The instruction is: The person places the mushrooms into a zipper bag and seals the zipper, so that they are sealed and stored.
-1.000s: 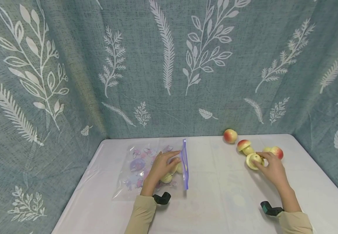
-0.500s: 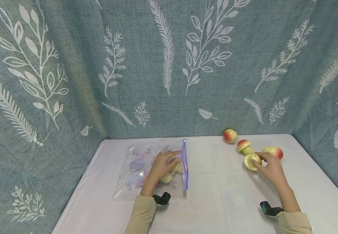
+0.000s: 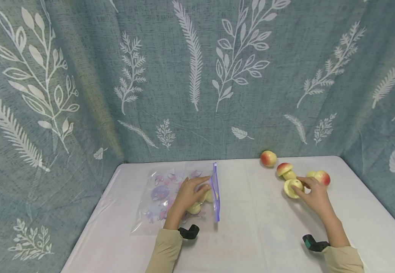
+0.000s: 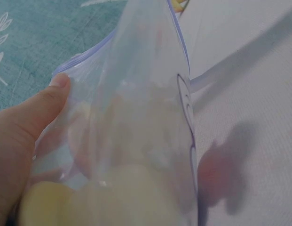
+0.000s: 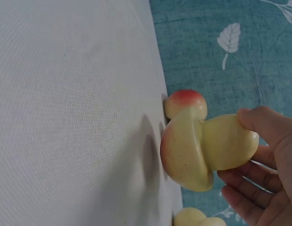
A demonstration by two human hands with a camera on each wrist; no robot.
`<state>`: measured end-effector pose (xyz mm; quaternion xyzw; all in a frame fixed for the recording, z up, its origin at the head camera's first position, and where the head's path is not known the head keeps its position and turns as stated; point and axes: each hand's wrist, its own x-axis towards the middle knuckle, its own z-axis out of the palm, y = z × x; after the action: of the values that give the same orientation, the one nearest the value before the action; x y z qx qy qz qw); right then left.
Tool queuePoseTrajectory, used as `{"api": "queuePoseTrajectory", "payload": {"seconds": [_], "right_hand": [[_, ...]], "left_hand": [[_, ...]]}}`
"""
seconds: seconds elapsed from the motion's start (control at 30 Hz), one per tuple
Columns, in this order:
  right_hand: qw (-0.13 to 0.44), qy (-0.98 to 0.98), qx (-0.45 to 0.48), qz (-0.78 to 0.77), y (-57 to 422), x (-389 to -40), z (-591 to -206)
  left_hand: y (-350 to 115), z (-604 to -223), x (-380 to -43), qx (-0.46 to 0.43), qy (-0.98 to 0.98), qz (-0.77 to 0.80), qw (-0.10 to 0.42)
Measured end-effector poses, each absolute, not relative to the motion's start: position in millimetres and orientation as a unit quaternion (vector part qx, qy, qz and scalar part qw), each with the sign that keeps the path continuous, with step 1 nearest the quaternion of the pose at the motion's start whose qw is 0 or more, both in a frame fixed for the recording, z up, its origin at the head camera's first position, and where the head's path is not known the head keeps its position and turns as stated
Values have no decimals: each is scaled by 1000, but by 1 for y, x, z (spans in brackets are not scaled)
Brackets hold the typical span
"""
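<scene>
While the L hand (image 3: 188,193) grips the clear bag (image 3: 146,223) near its mouth, thumb at the rim & fingers blurry thru the plastic, the R hand (image 3: 316,193) pinches the held mushroom (image 3: 290,188) by its pale stem, thumb one side, fingers other. Cap is tilted, stem end twd the head cam; can't tell if cap touches the white tbl (image 3: 248,235).

Clock dirs as in head view. Bag lies at 9 from the held mushroom, well apart, its purple zip strip (image 3: 216,204) along the 3 o'clock edge, pink/purple prints on the plastic. Inside, pale-yellow pieces (image 3: 194,208) at approx 3 & 5 from the L hand's middle, partly hidden.

Around the held mushroom: red-capped mushroom (image 3: 284,170) just beside at 11; round red-yellow piece (image 3: 268,158) farther, btwn 10 & 11, nr tbl's back edge; another red-yellow mushroom (image 3: 322,177) at 2, past the R fingers.

Beige sleeves (image 3: 164,246) & a black unit on each wrist. Blue-green curtain (image 3: 170,76) w/ white leaf prints at 12, behind tbl.
</scene>
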<state>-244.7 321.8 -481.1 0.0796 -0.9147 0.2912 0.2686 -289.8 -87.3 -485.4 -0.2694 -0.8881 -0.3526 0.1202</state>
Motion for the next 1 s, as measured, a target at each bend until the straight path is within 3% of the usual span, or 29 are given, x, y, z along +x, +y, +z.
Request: {"api": "queuePoseTrajectory", "payload": {"seconds": [1.0], "right_hand": [[286,-906,104,293,314,-249,-482]], "left_hand": [[-86,-486,-290,-267,-887,-357,119]]}}
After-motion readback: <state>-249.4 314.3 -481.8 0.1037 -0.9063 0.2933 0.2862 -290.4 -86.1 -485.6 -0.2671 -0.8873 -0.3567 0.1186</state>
